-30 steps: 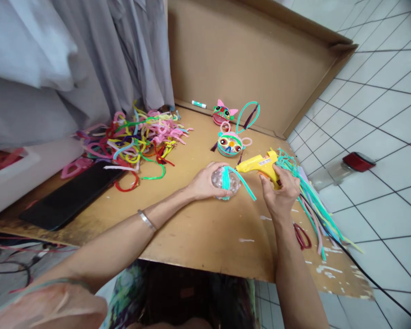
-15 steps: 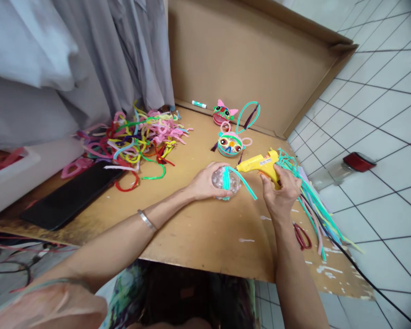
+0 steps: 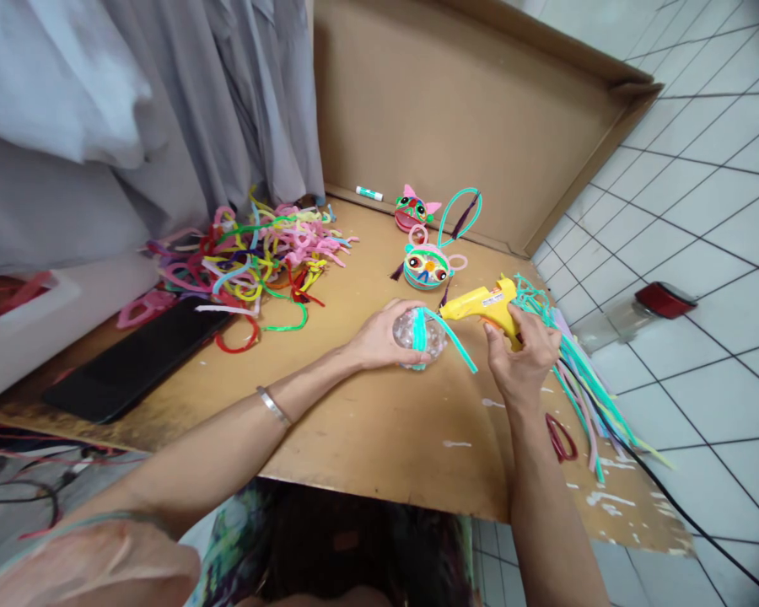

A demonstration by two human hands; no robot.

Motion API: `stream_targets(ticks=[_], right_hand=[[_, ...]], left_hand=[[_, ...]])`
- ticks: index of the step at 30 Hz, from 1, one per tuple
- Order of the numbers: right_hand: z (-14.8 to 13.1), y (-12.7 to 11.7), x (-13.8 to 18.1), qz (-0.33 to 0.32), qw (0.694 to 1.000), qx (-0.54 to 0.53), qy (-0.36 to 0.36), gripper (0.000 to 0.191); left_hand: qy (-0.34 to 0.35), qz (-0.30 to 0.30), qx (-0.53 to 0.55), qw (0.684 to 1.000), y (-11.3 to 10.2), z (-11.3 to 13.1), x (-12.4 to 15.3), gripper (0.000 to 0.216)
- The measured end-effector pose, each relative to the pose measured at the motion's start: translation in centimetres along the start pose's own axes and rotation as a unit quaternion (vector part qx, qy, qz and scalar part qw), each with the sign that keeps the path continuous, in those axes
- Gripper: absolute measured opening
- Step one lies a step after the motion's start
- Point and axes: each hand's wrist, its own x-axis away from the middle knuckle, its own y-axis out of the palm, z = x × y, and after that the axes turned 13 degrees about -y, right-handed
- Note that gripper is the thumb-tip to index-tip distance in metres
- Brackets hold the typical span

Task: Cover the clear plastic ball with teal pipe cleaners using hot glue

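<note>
My left hand (image 3: 389, 337) is closed around a clear plastic ball (image 3: 406, 330) just above the wooden table. A turquoise pipe cleaner (image 3: 459, 344) runs down over the ball as a band, and its loose end sticks out to the right. In my right hand (image 3: 524, 350) is a yellow glue gun (image 3: 481, 302), its nozzle pointing left at the ball's upper right side, close to the pipe cleaner. Whether the tip touches cannot be made out. Behind the ball stands a decorated animal-face ball (image 3: 427, 266) with pink ears, and farther back a second, pink-eared one (image 3: 411, 211).
Tangled coloured pipe cleaners (image 3: 259, 253) lie at the left beside a black tablet-like slab (image 3: 132, 362). Straight pipe cleaners (image 3: 578, 379) and red-handled scissors (image 3: 561, 438) are at the right, with a black cord (image 3: 658, 497). A glue stick (image 3: 369, 193) lies by the cardboard wall (image 3: 430, 110).
Both hands keep nearly the same pose, with the glue gun still at the ball. The whole view has shifted very slightly.
</note>
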Motion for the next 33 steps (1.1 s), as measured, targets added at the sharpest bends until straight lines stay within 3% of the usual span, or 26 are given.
stream_targets(ticks=[4,10,14,17,22,26,29,33], right_hand=[[0.3,0.5,0.2,0.005,0.998,-0.012,0.06,0.04],[2.2,2.4,1.7,-0.026,0.97,-0.045,0.238,0.047],[3.3,3.1,2.8,-0.064,0.943,0.048,0.324,0.048],[3.7,3.2,3.5,-0.134,0.922,0.104,0.348,0.049],[3.9,3.4,4.0,-0.254,0.888,0.154,0.35,0.05],[3.8,4.0,3.8,-0.298,0.876,0.183,0.332,0.051],[3.4,4.5,3.4,-0.27,0.907,0.188,0.263,0.054],[1.9,6.3,2.4,-0.189,0.968,0.094,0.133,0.049]], left_hand=[[0.001,0.004,0.009,1.0,0.1,-0.3,0.0,0.084],[-0.013,0.012,0.037,0.999,0.2,-0.5,-0.2,0.083],[-0.02,0.01,0.031,0.999,0.3,-0.5,-0.2,0.083],[-0.018,0.018,0.024,0.999,0.4,-0.6,-0.1,0.085],[-0.019,0.048,0.009,0.999,0.4,-1.0,-0.2,0.082],[-0.017,0.077,0.016,0.997,0.4,-1.7,-0.7,0.081],[-0.019,0.084,0.044,0.995,0.5,-2.3,-1.4,0.08],[-0.029,0.088,0.089,0.992,0.9,-2.3,-2.3,0.078]])
